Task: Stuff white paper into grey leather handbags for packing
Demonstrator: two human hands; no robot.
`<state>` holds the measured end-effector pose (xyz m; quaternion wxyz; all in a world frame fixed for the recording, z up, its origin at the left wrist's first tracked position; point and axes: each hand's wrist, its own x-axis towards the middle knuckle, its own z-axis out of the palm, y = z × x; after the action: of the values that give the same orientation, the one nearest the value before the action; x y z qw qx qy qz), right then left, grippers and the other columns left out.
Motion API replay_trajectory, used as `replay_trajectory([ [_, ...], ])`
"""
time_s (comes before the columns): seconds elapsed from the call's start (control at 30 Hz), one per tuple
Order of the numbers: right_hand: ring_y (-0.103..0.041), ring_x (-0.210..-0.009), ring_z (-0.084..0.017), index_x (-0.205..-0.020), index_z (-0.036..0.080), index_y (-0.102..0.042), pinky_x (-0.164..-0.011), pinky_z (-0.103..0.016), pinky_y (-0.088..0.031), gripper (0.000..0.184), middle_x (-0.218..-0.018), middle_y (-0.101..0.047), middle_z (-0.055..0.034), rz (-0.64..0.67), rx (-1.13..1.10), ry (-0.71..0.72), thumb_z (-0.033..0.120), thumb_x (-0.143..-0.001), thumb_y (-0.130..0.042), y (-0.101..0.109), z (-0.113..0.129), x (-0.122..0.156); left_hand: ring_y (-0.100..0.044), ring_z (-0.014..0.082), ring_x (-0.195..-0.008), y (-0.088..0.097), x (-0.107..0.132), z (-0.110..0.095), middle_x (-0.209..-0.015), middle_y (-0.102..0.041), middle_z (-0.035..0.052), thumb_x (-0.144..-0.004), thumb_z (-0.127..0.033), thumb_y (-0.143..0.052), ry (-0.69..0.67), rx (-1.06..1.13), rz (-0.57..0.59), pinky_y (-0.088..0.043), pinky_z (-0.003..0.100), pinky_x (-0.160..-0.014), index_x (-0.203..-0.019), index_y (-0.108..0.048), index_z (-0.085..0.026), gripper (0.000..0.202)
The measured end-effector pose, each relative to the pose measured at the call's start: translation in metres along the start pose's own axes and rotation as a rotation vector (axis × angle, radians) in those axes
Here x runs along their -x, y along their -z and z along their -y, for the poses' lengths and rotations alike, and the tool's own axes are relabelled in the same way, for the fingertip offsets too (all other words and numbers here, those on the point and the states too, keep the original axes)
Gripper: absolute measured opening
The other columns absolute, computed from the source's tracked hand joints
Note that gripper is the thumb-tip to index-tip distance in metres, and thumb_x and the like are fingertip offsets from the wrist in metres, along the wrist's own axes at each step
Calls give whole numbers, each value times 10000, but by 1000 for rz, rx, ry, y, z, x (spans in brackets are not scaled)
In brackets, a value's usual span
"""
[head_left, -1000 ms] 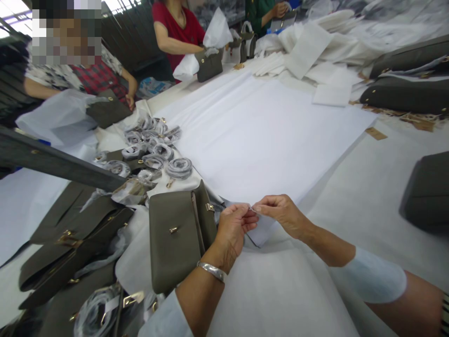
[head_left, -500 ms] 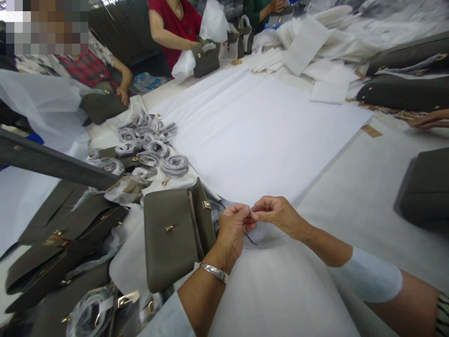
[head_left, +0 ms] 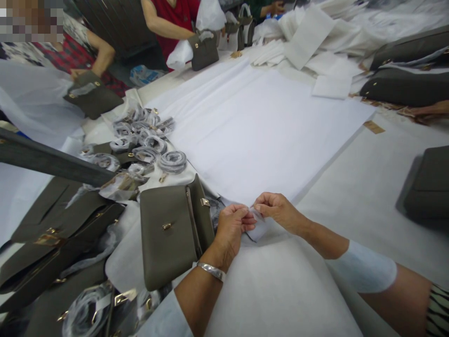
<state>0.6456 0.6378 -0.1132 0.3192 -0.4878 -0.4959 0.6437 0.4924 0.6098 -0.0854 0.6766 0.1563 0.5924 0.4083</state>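
Note:
My left hand [head_left: 235,224] is closed in a pinch just right of an olive-green handbag [head_left: 170,234]. Facing it, my right hand [head_left: 275,208] pinches with thumb and forefinger. Between the fingertips is a small, thin, see-through piece [head_left: 258,216], perhaps plastic film; its kind is too blurred to tell. The handbag lies tilted with its flap side toward my left forearm, its gold clasp showing. Under and beyond my hands spreads a large white sheet [head_left: 259,135].
Plastic-wrapped coiled straps [head_left: 171,161] lie in a heap at left, beyond more olive bags [head_left: 52,234]. A grey bar [head_left: 52,157] crosses the left side. Another dark bag [head_left: 430,182] sits at right. Co-workers handle bags [head_left: 205,49] across the table, among white wrapping sheets [head_left: 310,37].
My right hand has drawn slightly away from my left, and the see-through piece now shows between them. A co-worker at far left has turned a bag. The view has shifted slightly.

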Motion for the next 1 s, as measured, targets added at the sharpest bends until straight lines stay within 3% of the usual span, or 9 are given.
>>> replay_trajectory([
  [0.27,-478,-604,-117,-779,164,-540,-586,-266,-409,228,-670,-534,19,-20,47,4,387,-762,-585,1,-4,-1,-603,125,-514,2,-4,4,-637,-615,40,-746,-181,-586,37,-34,49,-485,216,-472,-737,-553,-111,78],
  [0.4,-478,-603,-126,-769,172,-526,-579,-272,-400,232,-664,-534,14,-31,80,5,401,-765,-565,2,-4,-3,-564,115,-493,0,-6,7,-679,-596,16,-758,-305,-606,6,-107,-13,-407,202,-413,-784,-528,-142,183],
  [0.47,-476,-615,-133,-772,179,-525,-585,-276,-392,228,-663,-530,14,-76,134,42,406,-783,-545,4,-1,-4,-516,97,-473,0,-5,8,-663,-560,-13,-746,-371,-637,-76,-186,-125,-357,191,-397,-802,-514,-164,247],
  [0.57,-461,-640,-138,-784,191,-529,-612,-280,-381,184,-679,-516,17,-172,295,176,373,-814,-522,9,11,-3,-504,85,-527,2,-2,6,-687,-542,-32,-677,-275,-700,-308,-331,-296,-384,180,-463,-844,-524,-186,259],
  [0.67,-454,-651,-140,-791,201,-525,-633,-283,-378,138,-693,-511,14,-215,419,280,330,-835,-504,15,27,0,-512,81,-556,1,8,-6,-698,-551,-27,-667,-194,-679,-462,-354,-318,-404,170,-510,-819,-543,-186,204],
  [0.77,-446,-645,-139,-792,204,-515,-625,-279,-377,126,-691,-498,12,-280,436,329,315,-848,-494,21,42,4,-559,115,-548,-5,21,-27,-705,-590,30,-746,-333,-651,-276,-191,-181,-409,188,-473,-783,-557,-148,211],
  [0.9,-475,-670,-142,-823,211,-506,-646,-280,-401,91,-732,-529,2,-264,480,435,276,-879,-476,20,56,11,-644,301,-882,-20,21,-51,-1028,-608,219,-761,-632,-583,147,69,10,-559,394,-642,-1025,-529,-80,614],
  [0.93,-491,-687,-146,-836,212,-507,-662,-286,-411,79,-751,-543,-4,-223,516,475,261,-886,-471,18,59,13,-627,327,-935,-24,15,-54,-1070,-588,230,-739,-640,-606,195,104,9,-562,446,-676,-1073,-501,-80,660],
  [1.0,-518,-723,-161,-847,212,-515,-695,-306,-427,75,-782,-567,-22,-117,593,568,232,-893,-459,10,62,20,-617,325,-934,-32,-2,-56,-1065,-587,194,-729,-491,-683,202,165,-18,-558,479,-696,-1095,-484,-103,569],
])
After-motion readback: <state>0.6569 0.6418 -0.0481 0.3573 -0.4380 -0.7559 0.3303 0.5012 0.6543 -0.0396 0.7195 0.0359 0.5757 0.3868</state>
